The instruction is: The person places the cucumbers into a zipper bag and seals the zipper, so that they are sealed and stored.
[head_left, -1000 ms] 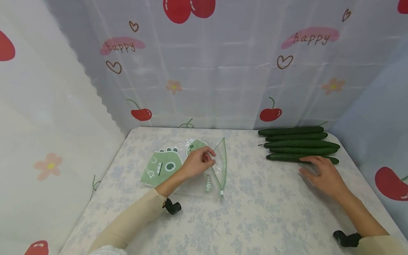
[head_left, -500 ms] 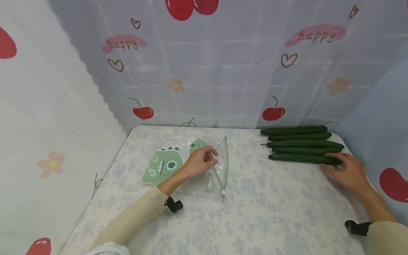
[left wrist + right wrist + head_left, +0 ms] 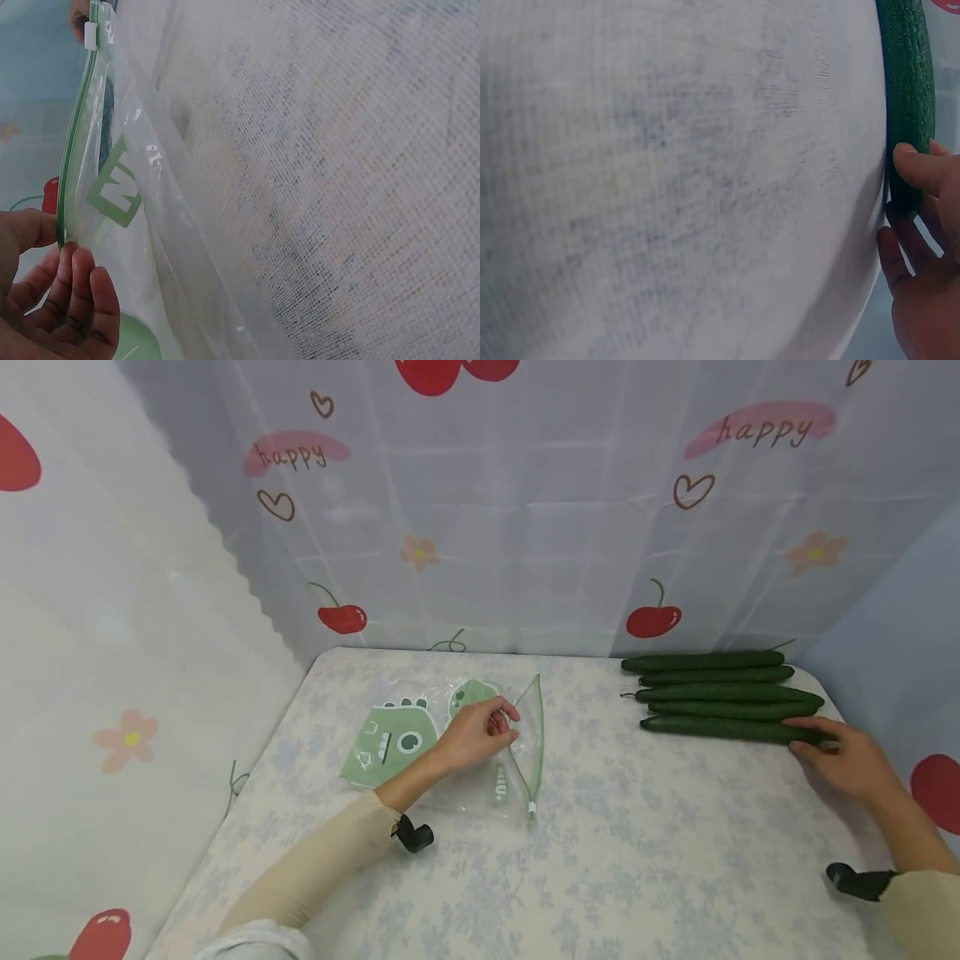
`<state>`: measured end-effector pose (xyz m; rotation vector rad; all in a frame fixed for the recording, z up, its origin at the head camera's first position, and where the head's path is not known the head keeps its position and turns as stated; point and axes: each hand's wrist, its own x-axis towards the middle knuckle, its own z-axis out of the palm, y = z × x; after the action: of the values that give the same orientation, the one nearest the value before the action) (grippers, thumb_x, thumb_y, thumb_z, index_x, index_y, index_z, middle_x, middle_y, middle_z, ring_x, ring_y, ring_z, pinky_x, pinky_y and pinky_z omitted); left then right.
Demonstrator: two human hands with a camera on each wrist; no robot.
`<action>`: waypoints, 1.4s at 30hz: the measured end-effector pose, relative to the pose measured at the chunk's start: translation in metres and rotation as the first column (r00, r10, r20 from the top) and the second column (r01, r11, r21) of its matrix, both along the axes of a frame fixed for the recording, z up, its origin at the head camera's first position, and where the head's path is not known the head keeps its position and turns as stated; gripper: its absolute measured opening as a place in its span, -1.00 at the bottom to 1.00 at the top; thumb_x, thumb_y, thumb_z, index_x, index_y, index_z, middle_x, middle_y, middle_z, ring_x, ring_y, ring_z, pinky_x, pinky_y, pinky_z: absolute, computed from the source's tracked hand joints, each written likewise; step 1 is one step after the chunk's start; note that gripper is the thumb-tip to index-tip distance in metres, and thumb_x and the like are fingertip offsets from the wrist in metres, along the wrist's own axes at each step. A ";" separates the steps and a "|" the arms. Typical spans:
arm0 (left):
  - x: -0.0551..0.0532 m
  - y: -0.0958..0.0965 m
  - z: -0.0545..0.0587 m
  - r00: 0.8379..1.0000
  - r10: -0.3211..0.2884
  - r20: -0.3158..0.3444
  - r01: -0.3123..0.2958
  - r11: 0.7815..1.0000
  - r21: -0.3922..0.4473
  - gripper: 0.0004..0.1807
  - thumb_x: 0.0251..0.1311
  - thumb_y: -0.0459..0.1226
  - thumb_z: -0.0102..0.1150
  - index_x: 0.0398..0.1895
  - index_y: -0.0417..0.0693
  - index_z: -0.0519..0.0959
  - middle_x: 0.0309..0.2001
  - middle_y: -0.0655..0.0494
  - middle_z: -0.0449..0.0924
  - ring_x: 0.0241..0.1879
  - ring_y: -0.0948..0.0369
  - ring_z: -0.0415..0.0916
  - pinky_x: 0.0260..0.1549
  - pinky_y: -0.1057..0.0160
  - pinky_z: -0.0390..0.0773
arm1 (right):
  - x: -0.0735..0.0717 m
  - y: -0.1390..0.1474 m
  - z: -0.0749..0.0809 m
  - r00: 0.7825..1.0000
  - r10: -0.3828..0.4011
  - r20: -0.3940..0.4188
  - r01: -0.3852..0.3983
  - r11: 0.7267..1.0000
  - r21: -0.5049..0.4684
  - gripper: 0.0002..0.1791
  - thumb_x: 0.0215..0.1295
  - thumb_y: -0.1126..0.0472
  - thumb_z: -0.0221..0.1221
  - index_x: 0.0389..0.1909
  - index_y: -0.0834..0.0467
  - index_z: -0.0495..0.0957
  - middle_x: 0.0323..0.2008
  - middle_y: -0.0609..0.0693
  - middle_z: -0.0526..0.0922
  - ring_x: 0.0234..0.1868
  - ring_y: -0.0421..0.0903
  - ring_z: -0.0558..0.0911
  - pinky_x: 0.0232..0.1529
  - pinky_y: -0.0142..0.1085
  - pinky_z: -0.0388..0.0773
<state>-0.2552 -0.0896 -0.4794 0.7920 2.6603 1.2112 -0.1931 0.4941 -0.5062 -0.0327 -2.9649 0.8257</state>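
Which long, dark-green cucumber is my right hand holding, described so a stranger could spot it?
On the pale, blue-patterned table, find five long green cucumbers by the far right corner. It's the nearest cucumber, the only one your right hand holds.

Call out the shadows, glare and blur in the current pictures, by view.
Head: a faint shadow under the right hand; left wrist: white glare spots on the plastic bag; right wrist: a grey shadow on the tabletop beside that hand, the weave at left looking soft.
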 end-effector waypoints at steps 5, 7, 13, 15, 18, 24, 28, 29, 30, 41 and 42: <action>0.001 -0.001 0.000 1.000 0.001 -0.007 -0.001 1.000 -0.012 -0.74 0.45 -0.22 0.34 0.08 -0.13 0.65 -0.33 0.14 0.64 -0.42 0.30 0.51 -0.33 0.36 0.49 | 0.009 0.000 0.003 0.999 0.007 -0.038 -0.009 0.999 -0.046 -0.49 0.59 0.08 0.24 0.34 0.33 0.51 0.25 0.28 0.57 -0.13 -0.78 0.34 -0.34 -0.67 0.35; 0.002 -0.001 0.000 1.000 0.004 -0.009 -0.004 1.000 -0.014 -0.75 0.45 -0.21 0.34 0.08 -0.12 0.65 -0.33 0.14 0.64 -0.41 0.30 0.51 -0.32 0.35 0.50 | 0.014 -0.003 0.006 0.998 -0.022 -0.052 0.019 0.998 -0.059 -0.45 0.59 0.04 0.25 0.36 0.34 0.49 0.15 0.03 0.56 -0.15 -0.86 0.19 -0.34 -0.67 0.37; 0.003 -0.001 0.003 1.000 0.008 -0.006 -0.008 1.000 -0.003 -0.74 0.45 -0.22 0.34 0.10 -0.13 0.66 -0.32 0.13 0.65 -0.38 0.28 0.54 -0.30 0.35 0.51 | 0.032 -0.014 0.020 0.988 -0.137 -0.072 0.135 0.990 -0.034 -0.46 0.57 -0.04 0.27 0.27 0.31 0.54 0.10 0.09 0.59 -0.24 -0.78 0.30 -0.46 -0.57 0.39; 0.003 0.000 0.003 1.000 0.008 -0.009 -0.008 1.000 0.001 -0.73 0.44 -0.23 0.34 0.10 -0.14 0.66 -0.32 0.12 0.65 -0.38 0.27 0.54 -0.29 0.35 0.51 | 0.038 -0.016 0.022 0.984 -0.159 -0.085 0.153 0.986 -0.074 -0.57 0.55 -0.02 0.30 0.20 0.20 0.59 0.01 -0.25 0.60 -0.31 -0.76 0.38 -0.48 -0.53 0.39; 0.002 0.000 0.002 1.000 0.006 -0.015 -0.006 1.000 0.005 -0.74 0.44 -0.24 0.34 0.09 -0.14 0.66 -0.33 0.11 0.66 -0.38 0.29 0.54 -0.29 0.36 0.51 | 0.047 -0.019 0.024 0.977 -0.187 -0.099 0.168 0.969 -0.179 -0.77 0.52 0.01 0.33 0.09 -0.08 0.62 -0.13 -0.70 0.39 -0.39 -0.77 0.43 -0.48 -0.50 0.41; 0.001 0.002 0.001 1.000 0.007 -0.016 -0.007 1.000 0.008 -0.75 0.44 -0.24 0.33 0.07 -0.14 0.66 -0.33 0.10 0.66 -0.39 0.31 0.53 -0.30 0.36 0.51 | 0.061 -0.031 0.029 0.965 -0.258 -0.055 0.222 0.906 -0.359 -0.71 0.45 0.03 0.41 0.13 -0.20 0.65 0.17 -0.73 0.34 -0.31 -0.75 0.55 -0.40 -0.59 0.46; 0.003 0.002 0.003 1.000 0.013 -0.019 -0.013 1.000 0.012 -0.74 0.45 -0.25 0.32 0.10 -0.16 0.65 -0.32 0.10 0.65 -0.38 0.27 0.53 -0.29 0.35 0.50 | 0.064 -0.038 0.035 0.960 -0.274 -0.063 0.218 0.866 -0.449 -0.65 0.41 0.14 0.44 0.18 -0.05 0.68 0.13 -0.72 0.45 -0.30 -0.72 0.62 -0.37 -0.64 0.47; 0.004 0.002 0.003 1.000 0.015 -0.020 -0.014 1.000 0.011 -0.74 0.45 -0.25 0.32 0.10 -0.17 0.65 -0.32 0.10 0.64 -0.38 0.27 0.52 -0.29 0.34 0.50 | 0.064 -0.039 0.037 0.959 -0.276 -0.061 0.215 0.854 -0.473 -0.64 0.40 0.17 0.44 0.18 -0.03 0.69 0.04 -0.74 0.50 -0.30 -0.70 0.64 -0.36 -0.65 0.46; 0.004 0.002 0.003 1.000 0.015 -0.022 -0.015 1.000 0.011 -0.74 0.45 -0.25 0.32 0.10 -0.17 0.65 -0.32 0.10 0.64 -0.38 0.27 0.52 -0.29 0.34 0.50 | 0.064 -0.041 0.038 0.959 -0.278 -0.061 0.214 0.844 -0.492 -0.63 0.39 0.19 0.45 0.18 0.00 0.69 -0.03 -0.73 0.55 -0.29 -0.70 0.66 -0.35 -0.67 0.45; 0.003 0.000 0.000 1.000 0.024 -0.014 -0.024 1.000 0.010 -0.74 0.45 -0.24 0.31 0.11 -0.14 0.65 -0.32 0.12 0.65 -0.38 0.27 0.54 -0.29 0.33 0.52 | 0.066 -0.062 0.049 0.973 -0.231 -0.014 0.169 0.750 -0.639 -0.64 0.37 0.28 0.45 0.15 0.01 0.72 -0.31 -0.49 0.83 -0.25 -0.54 0.78 -0.21 -0.66 0.41; 0.003 0.000 0.000 1.000 0.026 -0.015 -0.026 1.000 0.010 -0.74 0.45 -0.24 0.31 0.10 -0.14 0.65 -0.32 0.12 0.65 -0.38 0.28 0.54 -0.29 0.33 0.52 | 0.066 -0.064 0.049 0.976 -0.216 -0.018 0.148 0.727 -0.670 -0.65 0.37 0.31 0.44 0.14 0.03 0.73 -0.30 -0.46 0.84 -0.25 -0.52 0.79 -0.21 -0.65 0.42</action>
<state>-0.2523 -0.0896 -0.4796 0.7729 2.6869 1.2304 -0.1272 0.4299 -0.4571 -0.3045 -2.3548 1.7442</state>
